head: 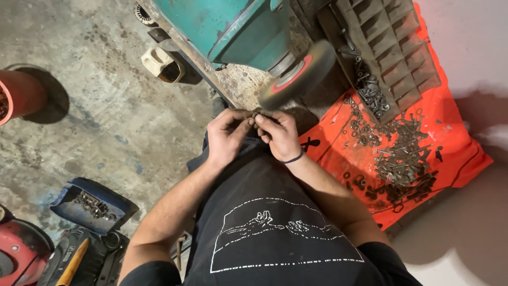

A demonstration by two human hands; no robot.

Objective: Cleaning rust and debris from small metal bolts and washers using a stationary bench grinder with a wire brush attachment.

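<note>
Head view: both hands [254, 132] pinch a small metal part [257, 114] just below the wire wheel [299, 74], bolts [402, 159] on orange cloth [455, 143] nearby.

Stained, mottled concrete floor [106, 116] with a pale wall [465, 42] at the right edge. An orange cloth [455, 143] lies spread by the wall; a red bucket [21, 92] and a blue tray [92, 204] stand at left.

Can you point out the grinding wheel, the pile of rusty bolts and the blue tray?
Grinding wheel [297, 75], head view: its outer rim.
Pile of rusty bolts [402, 159], head view: heap's middle.
Blue tray [114, 204], head view: its right wall.
</note>
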